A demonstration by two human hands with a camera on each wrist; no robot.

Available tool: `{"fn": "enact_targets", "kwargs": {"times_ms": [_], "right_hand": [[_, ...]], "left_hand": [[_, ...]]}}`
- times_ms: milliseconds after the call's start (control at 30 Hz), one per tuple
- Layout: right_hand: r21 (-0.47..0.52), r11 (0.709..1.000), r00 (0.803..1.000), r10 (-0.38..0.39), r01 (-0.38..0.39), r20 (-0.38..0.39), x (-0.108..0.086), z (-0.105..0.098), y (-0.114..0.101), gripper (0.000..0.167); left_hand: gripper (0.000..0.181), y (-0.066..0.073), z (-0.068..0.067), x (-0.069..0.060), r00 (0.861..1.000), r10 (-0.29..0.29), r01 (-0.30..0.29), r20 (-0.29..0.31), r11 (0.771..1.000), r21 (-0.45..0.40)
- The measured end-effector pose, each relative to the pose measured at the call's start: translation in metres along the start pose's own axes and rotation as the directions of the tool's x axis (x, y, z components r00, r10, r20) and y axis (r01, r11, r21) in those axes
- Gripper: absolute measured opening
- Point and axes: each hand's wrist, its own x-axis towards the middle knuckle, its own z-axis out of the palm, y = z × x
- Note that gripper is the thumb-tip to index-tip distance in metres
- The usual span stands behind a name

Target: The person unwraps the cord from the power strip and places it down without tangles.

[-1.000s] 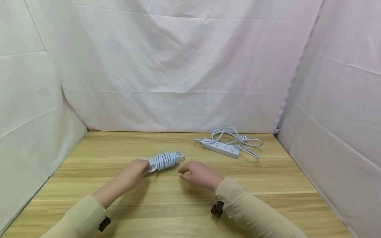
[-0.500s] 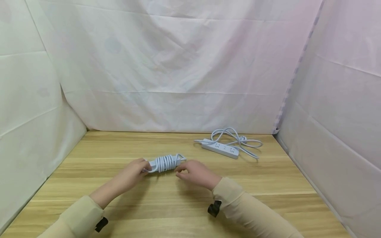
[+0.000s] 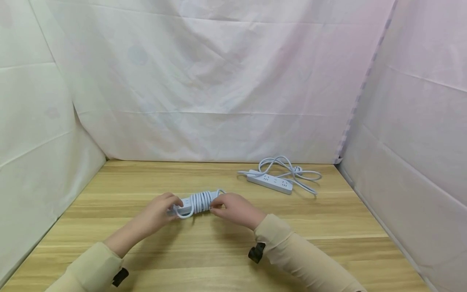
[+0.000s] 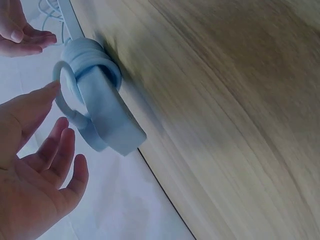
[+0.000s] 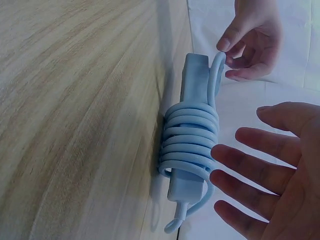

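In the head view, a white power strip (image 3: 186, 204) lies left of the middle of the table, its cord (image 3: 200, 202) wound round it in several turns. My left hand (image 3: 160, 209) is at the strip's left end; in the left wrist view, one fingertip touches a loose cord loop (image 4: 59, 95) while the other fingers stay loosely bent and apart from it. At the other end is my right hand (image 3: 237, 209). Its fingers, in the right wrist view, are spread and fairly straight beside the coil (image 5: 189, 137); I cannot tell whether they touch it.
A second white power strip (image 3: 270, 182) lies at the back right, its loose cord (image 3: 282, 158) looping behind and over it, with a plug (image 3: 298, 170) among the loops. White cloth (image 3: 219, 81) hangs behind the wooden table (image 3: 204, 251) and on both sides.
The wound power strip has shifted slightly toward me, and the loop at its left end now hangs out wider. My left hand's fingers have loosened. My right hand has moved left to the coil.
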Motion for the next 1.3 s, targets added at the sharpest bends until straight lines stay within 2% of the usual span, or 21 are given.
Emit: {"fn": "enact_targets", "kwargs": {"times_ms": [167,300,400,533,633,767,900,1033,1133,1300], "right_hand": [[0.016,0.999,0.999,0.032,-0.032,0.009,0.0,0.002,0.0,0.025],[0.034,0.999,0.999,0.04,-0.04,0.013,-0.001,0.004,0.002,0.026],[0.037,0.999,0.999,0.036,-0.037,0.015,-0.001,0.004,0.002,0.025],[0.037,0.999,0.999,0.038,-0.039,0.02,-0.001,0.004,0.0,0.026],[0.032,0.999,0.999,0.034,-0.035,0.021,0.0,0.005,-0.002,0.026],[0.021,0.999,0.999,0.033,-0.033,0.02,0.001,0.006,-0.002,0.027],[0.018,0.999,0.999,0.035,-0.035,0.015,0.003,0.006,-0.002,0.027],[0.02,0.999,0.999,0.046,-0.046,0.004,0.004,0.005,-0.003,0.026],[0.022,0.998,0.998,0.056,-0.056,0.0,0.005,0.004,-0.004,0.026],[0.036,0.997,0.998,0.069,-0.069,0.009,0.006,0.004,-0.003,0.027]], "left_hand": [[0.038,-0.006,0.001,-0.003,1.0,-0.007,0.008,-0.027,0.999,0.042],[0.048,-0.011,0.001,-0.005,0.999,-0.044,0.046,-0.026,0.997,0.062],[0.057,-0.015,0.002,-0.005,0.996,-0.091,0.09,0.014,0.993,0.08],[0.067,-0.021,0.006,-0.004,0.985,-0.15,0.139,0.086,0.982,0.128],[0.062,-0.025,0.009,-0.002,0.975,-0.172,0.154,0.139,0.979,0.133],[0.053,-0.028,0.015,0.0,0.969,-0.163,0.146,0.186,0.984,0.102],[0.052,-0.029,0.02,0.003,0.969,-0.157,0.144,0.19,0.986,0.077],[0.05,-0.028,0.022,0.007,0.971,-0.165,0.151,0.174,0.984,0.092],[0.05,-0.027,0.024,0.009,0.967,-0.179,0.161,0.18,0.981,0.112],[0.05,-0.025,0.028,0.01,0.955,-0.197,0.175,0.223,0.978,0.115]]}}
